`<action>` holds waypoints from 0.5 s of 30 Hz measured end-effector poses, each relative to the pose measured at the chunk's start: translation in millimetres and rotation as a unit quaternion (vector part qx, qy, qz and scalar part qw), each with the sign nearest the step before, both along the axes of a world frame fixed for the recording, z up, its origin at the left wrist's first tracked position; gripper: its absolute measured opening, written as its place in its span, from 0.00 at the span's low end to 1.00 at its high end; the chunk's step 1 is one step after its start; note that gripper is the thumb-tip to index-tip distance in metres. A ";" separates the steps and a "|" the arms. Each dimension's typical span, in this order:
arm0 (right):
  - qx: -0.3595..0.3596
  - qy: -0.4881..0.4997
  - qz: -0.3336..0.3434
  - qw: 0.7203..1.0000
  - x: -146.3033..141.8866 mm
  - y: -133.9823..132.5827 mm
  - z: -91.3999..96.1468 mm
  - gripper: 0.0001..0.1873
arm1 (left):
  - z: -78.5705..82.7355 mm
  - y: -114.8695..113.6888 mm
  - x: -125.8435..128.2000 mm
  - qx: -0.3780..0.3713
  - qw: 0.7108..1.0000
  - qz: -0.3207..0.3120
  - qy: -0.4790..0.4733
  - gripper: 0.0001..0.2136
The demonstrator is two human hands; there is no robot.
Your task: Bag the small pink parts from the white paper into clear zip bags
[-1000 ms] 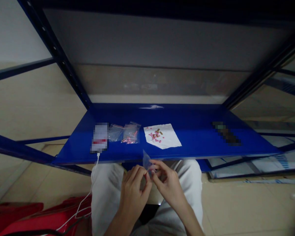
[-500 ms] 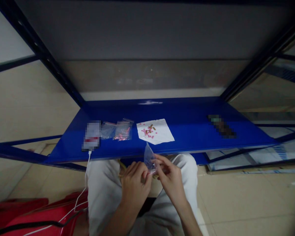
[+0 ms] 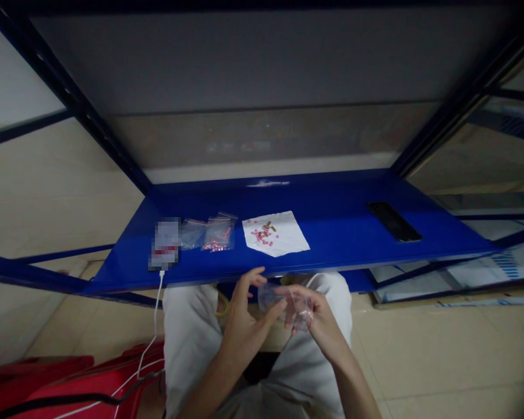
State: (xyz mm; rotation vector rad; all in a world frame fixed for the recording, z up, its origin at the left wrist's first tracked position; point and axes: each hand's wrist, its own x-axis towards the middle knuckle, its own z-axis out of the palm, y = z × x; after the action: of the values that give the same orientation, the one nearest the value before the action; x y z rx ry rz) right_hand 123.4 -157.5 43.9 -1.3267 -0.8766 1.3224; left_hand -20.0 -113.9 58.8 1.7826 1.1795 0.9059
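Clear plastic bag [image 3: 273,297]: who has it?

Right hand [image 3: 318,320] grips it, just beside left hand [image 3: 248,314], whose thumb presses it, above white trousers [image 3: 192,326].

And beyond the hands?

Blue steel shelf [image 3: 332,233]: pink pills [image 3: 259,234] on white paper [image 3: 288,240], small zip bags [image 3: 217,235] to its left, dark phone [image 3: 393,221] right.

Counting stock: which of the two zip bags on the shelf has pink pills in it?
The right bag, next to the white paper sheet: it holds pink pills, while the left bag shows none.
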 end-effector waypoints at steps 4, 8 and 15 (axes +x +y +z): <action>0.022 0.035 -0.011 0.999 -9.5 4.3 -1.4 0.24 | -9.8 6.1 -12.2 -0.128 0.990 0.011 -0.062 0.11; 0.049 0.057 -0.035 0.997 -21.5 12.4 -1.0 0.28 | -15.0 -1.4 -19.1 -0.111 0.981 0.117 -0.107 0.11; 0.026 -0.004 -0.068 0.997 -43.0 22.3 -7.4 0.22 | -31.3 -16.5 -25.0 -0.102 0.967 0.181 -0.148 0.11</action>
State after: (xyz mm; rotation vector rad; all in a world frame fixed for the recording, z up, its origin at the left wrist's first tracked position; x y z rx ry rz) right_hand 80.4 -135.1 36.5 -1.3279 -0.8067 1.1831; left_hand -45.0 -130.4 27.5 1.2388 1.3662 1.1674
